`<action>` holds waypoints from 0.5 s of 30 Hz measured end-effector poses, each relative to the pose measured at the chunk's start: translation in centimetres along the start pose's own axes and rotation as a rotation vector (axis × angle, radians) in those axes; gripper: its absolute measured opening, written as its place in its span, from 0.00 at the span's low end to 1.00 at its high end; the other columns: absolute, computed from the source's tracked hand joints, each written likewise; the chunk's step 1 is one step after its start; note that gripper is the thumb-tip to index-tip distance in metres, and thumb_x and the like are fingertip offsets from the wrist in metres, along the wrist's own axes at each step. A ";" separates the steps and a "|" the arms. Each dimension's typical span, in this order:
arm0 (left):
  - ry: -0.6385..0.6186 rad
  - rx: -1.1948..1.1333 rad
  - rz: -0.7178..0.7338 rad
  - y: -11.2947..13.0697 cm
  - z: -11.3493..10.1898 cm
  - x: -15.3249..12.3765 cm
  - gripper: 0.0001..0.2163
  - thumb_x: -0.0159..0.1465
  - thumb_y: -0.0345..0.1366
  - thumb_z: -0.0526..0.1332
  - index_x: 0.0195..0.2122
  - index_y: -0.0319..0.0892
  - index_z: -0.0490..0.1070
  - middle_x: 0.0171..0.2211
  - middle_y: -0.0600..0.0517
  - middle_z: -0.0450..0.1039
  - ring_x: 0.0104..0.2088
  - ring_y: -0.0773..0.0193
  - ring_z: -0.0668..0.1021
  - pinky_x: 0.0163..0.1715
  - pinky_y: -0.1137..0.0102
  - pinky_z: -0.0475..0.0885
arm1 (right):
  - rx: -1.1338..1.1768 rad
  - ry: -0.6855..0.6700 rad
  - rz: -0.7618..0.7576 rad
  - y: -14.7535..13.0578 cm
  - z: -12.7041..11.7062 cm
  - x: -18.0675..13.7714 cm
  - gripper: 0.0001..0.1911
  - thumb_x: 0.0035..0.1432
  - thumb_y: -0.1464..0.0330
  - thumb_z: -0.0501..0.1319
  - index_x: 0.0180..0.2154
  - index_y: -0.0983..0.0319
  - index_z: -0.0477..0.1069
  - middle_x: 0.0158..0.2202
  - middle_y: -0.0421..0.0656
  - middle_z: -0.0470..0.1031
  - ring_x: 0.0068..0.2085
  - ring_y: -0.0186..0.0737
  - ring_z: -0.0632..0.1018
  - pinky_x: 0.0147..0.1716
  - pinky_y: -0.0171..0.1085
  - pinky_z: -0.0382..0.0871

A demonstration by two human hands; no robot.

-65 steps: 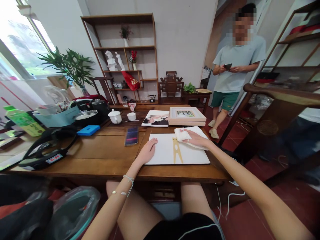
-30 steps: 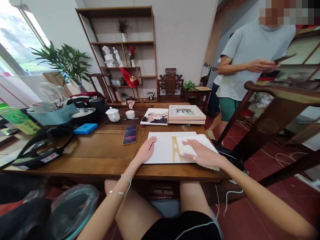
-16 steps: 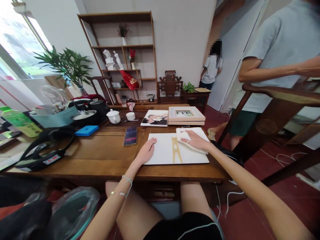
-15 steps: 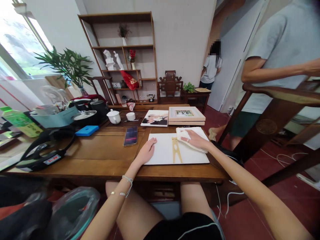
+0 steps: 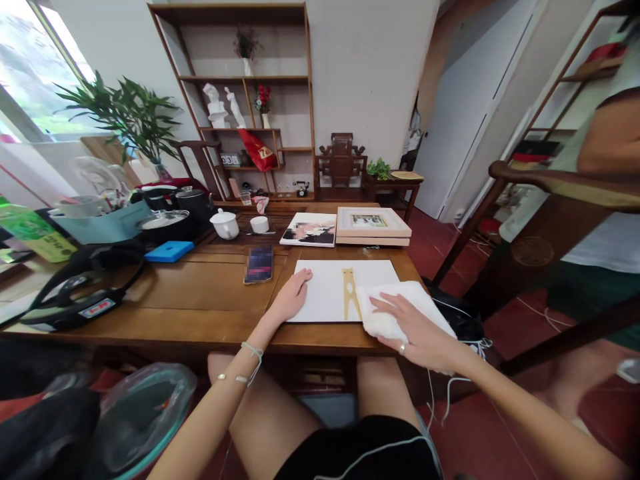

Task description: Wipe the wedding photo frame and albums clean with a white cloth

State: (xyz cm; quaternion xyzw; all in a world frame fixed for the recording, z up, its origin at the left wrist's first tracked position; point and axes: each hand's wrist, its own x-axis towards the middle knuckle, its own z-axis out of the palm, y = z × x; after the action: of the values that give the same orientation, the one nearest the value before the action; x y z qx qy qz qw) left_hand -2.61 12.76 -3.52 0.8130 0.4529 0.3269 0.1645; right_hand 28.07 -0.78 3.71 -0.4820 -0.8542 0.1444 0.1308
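A white flat board (image 5: 327, 297) lies on the wooden table (image 5: 210, 300) in front of me, with a tan clip-shaped piece (image 5: 349, 292) on it. My left hand (image 5: 291, 297) rests flat on the board's left edge, fingers stretched out. My right hand (image 5: 415, 328) presses palm down on a white cloth (image 5: 390, 308) at the board's near right corner; the cloth hangs past the table's edge. A ring shows on one finger.
Behind the board lie a photo print (image 5: 311, 230) and a stacked picture frame (image 5: 373, 225). A phone (image 5: 259, 264), blue box (image 5: 170, 251), headset (image 5: 75, 290), teapot (image 5: 224, 224) and cups fill the left. A wooden chair (image 5: 550, 220) and a standing person (image 5: 595, 200) are on the right.
My right hand has slid the cloth from the board's far right corner toward me to its near right corner. The left hand stays put. The standing person moved further right.
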 end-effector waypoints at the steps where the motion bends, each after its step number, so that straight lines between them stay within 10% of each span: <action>1: -0.005 0.003 -0.007 0.0 0.0 0.0 0.18 0.64 0.32 0.47 0.52 0.36 0.68 0.58 0.42 0.65 0.62 0.56 0.64 0.63 0.56 0.55 | 0.013 0.002 0.017 0.0 -0.2 0.2 0.35 0.61 0.47 0.48 0.64 0.58 0.53 0.66 0.45 0.52 0.66 0.49 0.51 0.63 0.51 0.45; 15: -0.005 -0.003 -0.005 -0.3 -0.1 -0.1 0.19 0.64 0.34 0.47 0.53 0.37 0.67 0.59 0.42 0.65 0.62 0.57 0.64 0.63 0.56 0.55 | -0.084 0.077 0.124 5.9 0.4 11.1 0.40 0.60 0.44 0.45 0.64 0.64 0.51 0.65 0.51 0.53 0.66 0.51 0.50 0.63 0.50 0.39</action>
State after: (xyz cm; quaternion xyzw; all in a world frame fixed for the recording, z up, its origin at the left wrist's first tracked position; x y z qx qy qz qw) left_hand -2.91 12.86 -3.62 0.8125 0.4539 0.3250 0.1679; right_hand 27.00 11.61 2.12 -0.5444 -0.8223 0.0976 0.1342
